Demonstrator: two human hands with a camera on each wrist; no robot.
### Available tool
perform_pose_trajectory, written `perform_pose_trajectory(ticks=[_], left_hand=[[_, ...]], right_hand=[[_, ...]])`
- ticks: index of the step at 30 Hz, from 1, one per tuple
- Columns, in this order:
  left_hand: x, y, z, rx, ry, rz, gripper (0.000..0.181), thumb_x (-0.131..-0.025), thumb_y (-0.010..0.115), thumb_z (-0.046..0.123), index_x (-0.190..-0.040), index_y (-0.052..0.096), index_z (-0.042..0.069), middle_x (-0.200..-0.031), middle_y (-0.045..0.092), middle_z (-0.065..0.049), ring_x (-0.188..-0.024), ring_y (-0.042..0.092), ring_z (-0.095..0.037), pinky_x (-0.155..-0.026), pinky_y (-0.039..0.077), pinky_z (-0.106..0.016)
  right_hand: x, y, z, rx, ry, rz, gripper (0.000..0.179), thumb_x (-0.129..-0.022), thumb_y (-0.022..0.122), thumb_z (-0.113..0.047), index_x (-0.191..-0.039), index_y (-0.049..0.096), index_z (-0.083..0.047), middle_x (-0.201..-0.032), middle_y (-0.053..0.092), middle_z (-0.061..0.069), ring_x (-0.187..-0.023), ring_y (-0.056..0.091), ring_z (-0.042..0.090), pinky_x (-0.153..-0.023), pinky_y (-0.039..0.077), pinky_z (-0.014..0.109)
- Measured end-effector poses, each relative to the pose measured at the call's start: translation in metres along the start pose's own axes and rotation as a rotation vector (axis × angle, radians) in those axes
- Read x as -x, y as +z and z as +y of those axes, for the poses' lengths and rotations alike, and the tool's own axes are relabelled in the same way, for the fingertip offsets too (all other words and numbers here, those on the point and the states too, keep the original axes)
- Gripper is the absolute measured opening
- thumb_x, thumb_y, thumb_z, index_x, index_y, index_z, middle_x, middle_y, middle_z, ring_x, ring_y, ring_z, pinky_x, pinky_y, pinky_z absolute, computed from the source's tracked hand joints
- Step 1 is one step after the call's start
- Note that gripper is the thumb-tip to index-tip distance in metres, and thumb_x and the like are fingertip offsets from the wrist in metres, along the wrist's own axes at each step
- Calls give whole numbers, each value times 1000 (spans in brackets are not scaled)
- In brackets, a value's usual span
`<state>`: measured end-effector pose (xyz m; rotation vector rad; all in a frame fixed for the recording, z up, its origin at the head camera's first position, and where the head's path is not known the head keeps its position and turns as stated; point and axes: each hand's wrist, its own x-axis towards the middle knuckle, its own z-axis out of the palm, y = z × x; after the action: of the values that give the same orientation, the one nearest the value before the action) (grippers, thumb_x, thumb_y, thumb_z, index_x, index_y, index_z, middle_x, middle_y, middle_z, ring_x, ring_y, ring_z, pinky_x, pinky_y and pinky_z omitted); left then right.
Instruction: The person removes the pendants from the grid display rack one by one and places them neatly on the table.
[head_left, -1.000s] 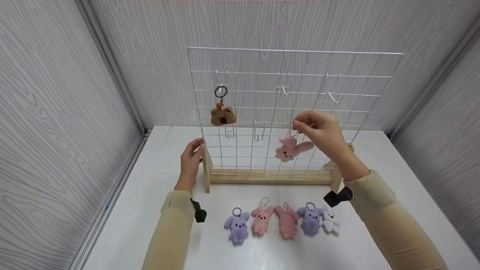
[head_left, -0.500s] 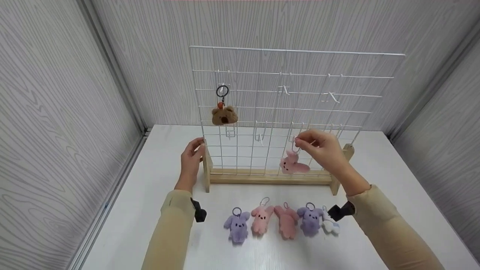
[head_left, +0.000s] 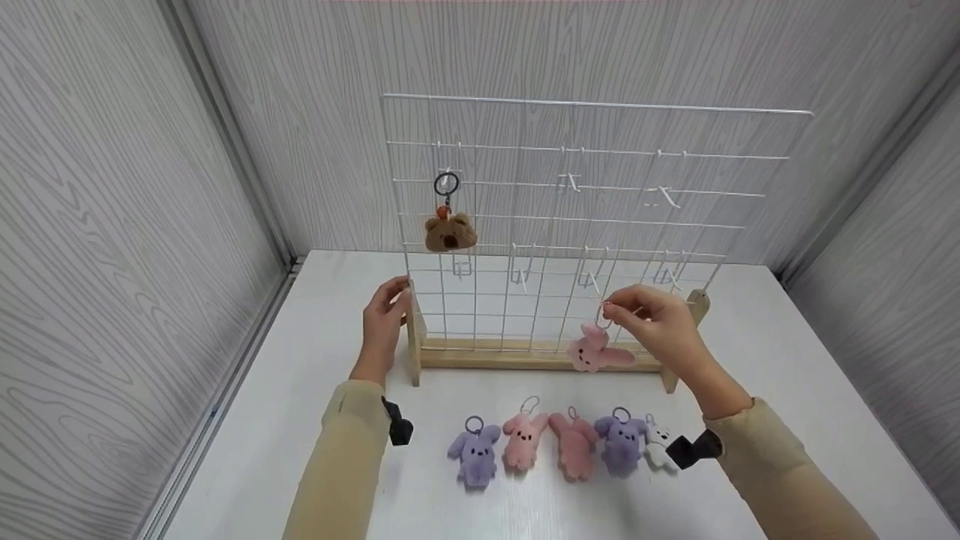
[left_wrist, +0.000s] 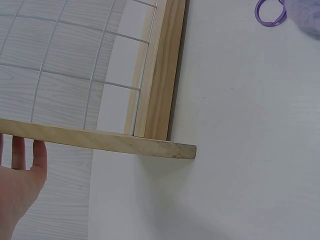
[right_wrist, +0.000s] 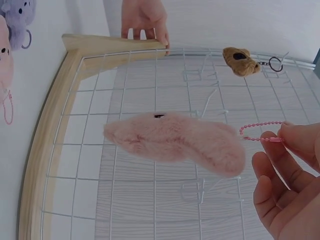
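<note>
My right hand point(head_left: 664, 326) pinches the pink beaded loop point(right_wrist: 262, 123) of a pink rabbit plush keychain point(head_left: 590, 357) between thumb and forefinger. The plush point(right_wrist: 175, 137) dangles in front of the lower wire grid, its long ears hanging to the right in the head view. In the left wrist view, my left hand point(left_wrist: 17, 192) has fairly straight fingers touching the outer face of the rack's wooden side post point(left_wrist: 107, 140). From a brown bear-head keychain point(head_left: 450, 234), a black ring hangs on the upper left hook of the white wire display rack point(head_left: 510, 358).
Several white hooks stick out of the grid, including an upper right hook point(head_left: 667, 196). On the white table before the rack lie two purple plush keychains, one of them leftmost point(head_left: 478, 456), two pink ones in the middle point(head_left: 576, 448), and a white one point(head_left: 658, 446) at the right.
My right hand has moved down and slightly to the right with the pink rabbit keychain, away from the upper hooks. The left hand stays at the side post.
</note>
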<state>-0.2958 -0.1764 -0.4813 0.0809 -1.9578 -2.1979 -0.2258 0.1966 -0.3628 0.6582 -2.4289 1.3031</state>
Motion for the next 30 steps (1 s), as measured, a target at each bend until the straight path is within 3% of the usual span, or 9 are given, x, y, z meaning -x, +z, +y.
perform_pose_trajectory(ticks=[9, 12, 18, 26, 30], left_hand=[[0, 1, 1, 0, -17, 6, 32, -96, 53, 25, -127, 52, 16, -130, 49, -1, -114, 50, -16, -92, 42, -37], [1, 1, 0, 9, -16, 6, 33, -96, 53, 24, -128, 52, 16, -129, 49, 0, -113, 50, -15, -91, 42, -37], [1, 0, 0, 19, -12, 2, 36, -95, 54, 27, -129, 51, 14, -129, 49, -1, -114, 49, -16, -91, 42, -37], [-2, 0, -2, 8, -24, 3, 39, -95, 55, 27, -130, 50, 13, -131, 48, -1, -115, 49, -17, -94, 41, -38], [-1, 0, 0, 15, -38, -5, 38, -95, 54, 25, -132, 49, 12, -133, 47, -2, -117, 47, -18, -95, 40, -39]], right_hand=[[21, -9, -13, -23, -15, 5, 4, -83, 65, 7, -86, 67, 6, -77, 65, 15, -64, 55, 12, -58, 45, 16], [28, -10, 1, -35, 2, 3, 5, -83, 65, 5, -87, 68, 2, -78, 66, 12, -64, 56, 17, -58, 45, 16], [42, -10, 35, -22, 41, 16, 7, -83, 67, 0, -87, 70, -6, -79, 65, 2, -65, 55, 10, -57, 44, 16], [62, -15, 46, -16, 97, 4, 8, -84, 65, 3, -90, 68, 0, -79, 66, 9, -67, 56, 12, -56, 45, 17], [71, -21, 55, 20, 133, 1, 8, -85, 66, -2, -92, 69, -3, -81, 67, 6, -66, 54, 12, -57, 45, 18]])
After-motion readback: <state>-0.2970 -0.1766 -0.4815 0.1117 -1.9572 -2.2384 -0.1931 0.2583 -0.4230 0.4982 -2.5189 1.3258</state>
